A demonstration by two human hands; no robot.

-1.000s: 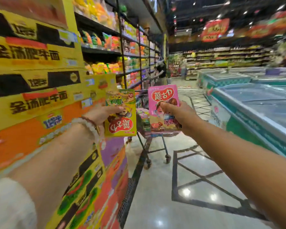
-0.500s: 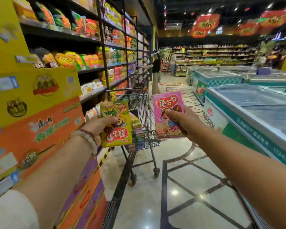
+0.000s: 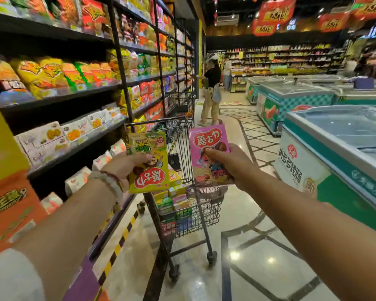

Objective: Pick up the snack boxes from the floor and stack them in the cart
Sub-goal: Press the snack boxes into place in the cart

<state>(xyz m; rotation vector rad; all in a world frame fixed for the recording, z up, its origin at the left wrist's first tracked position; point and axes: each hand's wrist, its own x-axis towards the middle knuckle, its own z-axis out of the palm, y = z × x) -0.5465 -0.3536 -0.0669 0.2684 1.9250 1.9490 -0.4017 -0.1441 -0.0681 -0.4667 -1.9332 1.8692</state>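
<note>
My left hand (image 3: 126,168) grips a yellow snack box (image 3: 149,170), held upside down with its red logo at the bottom. A pink snack box (image 3: 207,140) stands upright in the grip of my right hand (image 3: 228,164). Both boxes are held up in front of me, just above the near end of a wire shopping cart (image 3: 201,213). Several snack boxes (image 3: 172,200) in yellow, green and pink lie stacked inside the cart's basket.
Shelves of snack bags and boxes (image 3: 74,79) run along the left. Chest freezers (image 3: 339,148) line the right side. A person (image 3: 211,88) stands further down the aisle by a second cart (image 3: 181,101). Shiny tiled floor (image 3: 258,268) lies between.
I have moved forward along the aisle; the stacked cartons on the left slid back and the cart is nearer and below my hands. Both hands keep their boxes.
</note>
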